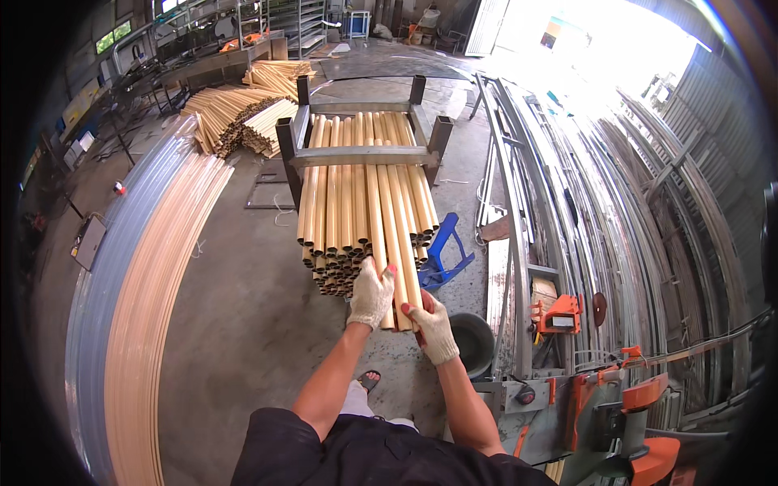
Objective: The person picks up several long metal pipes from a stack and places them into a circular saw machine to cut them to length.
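Several tan tubes [392, 235] jut out toward me from a stack of like tubes [339, 206]. My left hand [372, 296], in a cream knitted glove with bare fingertips, is closed around the left side of these tubes. On their right side, close to the near ends, my right hand [433, 328] wears a matching glove and grips them too. The stack lies in a grey metal frame [365, 154] with upright posts, and its open tube ends face me. My palms and some fingers are hidden behind the tubes.
A blue plastic stool [444, 255] and a dark bucket [472, 344] stand right of the stack. An orange and grey machine [592, 413] is at the lower right. Long metal bars [583, 227] line the right; wrapped long strips [146, 308] lie left. More tubes [231, 117] are piled behind.
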Available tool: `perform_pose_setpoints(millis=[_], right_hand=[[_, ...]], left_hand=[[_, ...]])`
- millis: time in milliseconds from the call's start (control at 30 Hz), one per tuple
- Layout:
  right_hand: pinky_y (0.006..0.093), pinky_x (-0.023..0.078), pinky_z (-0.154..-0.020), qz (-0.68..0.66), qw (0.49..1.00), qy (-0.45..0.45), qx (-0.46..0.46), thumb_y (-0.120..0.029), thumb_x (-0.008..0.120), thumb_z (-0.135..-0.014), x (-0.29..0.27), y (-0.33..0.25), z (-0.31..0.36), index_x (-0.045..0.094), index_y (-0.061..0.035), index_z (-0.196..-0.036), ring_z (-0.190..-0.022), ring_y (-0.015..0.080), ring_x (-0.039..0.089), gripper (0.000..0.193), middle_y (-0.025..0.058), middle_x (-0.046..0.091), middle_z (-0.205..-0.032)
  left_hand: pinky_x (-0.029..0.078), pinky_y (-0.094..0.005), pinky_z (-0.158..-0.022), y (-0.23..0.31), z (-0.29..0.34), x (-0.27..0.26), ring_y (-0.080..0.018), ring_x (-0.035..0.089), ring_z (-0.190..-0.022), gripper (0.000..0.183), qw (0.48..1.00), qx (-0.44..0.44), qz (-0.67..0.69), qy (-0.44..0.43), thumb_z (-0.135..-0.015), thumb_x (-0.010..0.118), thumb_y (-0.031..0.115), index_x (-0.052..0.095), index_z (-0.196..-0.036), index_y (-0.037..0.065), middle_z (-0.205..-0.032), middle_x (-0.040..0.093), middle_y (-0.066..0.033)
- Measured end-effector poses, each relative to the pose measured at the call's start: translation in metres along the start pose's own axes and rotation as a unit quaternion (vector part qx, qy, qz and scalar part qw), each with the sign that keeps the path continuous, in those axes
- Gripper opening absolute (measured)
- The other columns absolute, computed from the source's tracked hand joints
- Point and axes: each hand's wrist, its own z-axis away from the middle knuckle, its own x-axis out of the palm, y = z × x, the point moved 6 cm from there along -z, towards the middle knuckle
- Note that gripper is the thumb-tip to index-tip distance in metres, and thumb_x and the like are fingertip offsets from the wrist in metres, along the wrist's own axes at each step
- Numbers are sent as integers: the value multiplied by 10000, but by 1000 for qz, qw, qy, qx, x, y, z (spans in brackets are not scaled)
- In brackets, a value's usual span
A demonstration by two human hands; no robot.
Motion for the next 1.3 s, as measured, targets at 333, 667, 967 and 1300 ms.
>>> perform_pose_setpoints(millis=[333, 667, 967, 1300], right_hand=[[344, 586, -682, 125, 965, 180, -141, -64, 755, -820, -24, -3, -149, 442, 37, -1260, -889, 223, 663, 550, 147, 626, -1060], [478, 447, -977, 552, 668, 248, -433, -116, 727, -798, 41, -56, -119, 631, -61, -1113, -1100, 358, 600, 334, 159, 642, -1174], [460, 463, -941, 563, 665, 274, -408, -120, 624, -906, 62, -56, -189, 625, -45, -1094, -1051, 358, 611, 202, 144, 654, -1100], [445, 484, -863, 599, 724, 159, -303, -205, 680, -859, 33, -92, -170, 661, -68, -1009, -1011, 331, 617, 204, 174, 643, -1011]], left_hand=[[554, -484, -859, 31, -144, 24, -438, 646, -1042, 431, 965, 41, -258, 5, -934, 623, 303, 549, -1191, -36, -1133, 617, -280], [561, -447, -870, 24, -180, 20, -425, 665, -1010, 446, 958, 65, -272, -61, -933, 622, 312, 543, -1181, -50, -1143, 612, -312], [493, -510, -979, 10, -237, 5, -460, 595, -1146, 560, 960, 13, -243, -137, -919, 623, 403, 567, -1199, -78, -1195, 608, -332], [522, -499, -842, 16, -230, 51, -398, 671, -923, 362, 879, 245, -367, -182, -922, 573, 349, 706, -929, 13, -970, 693, -244]])
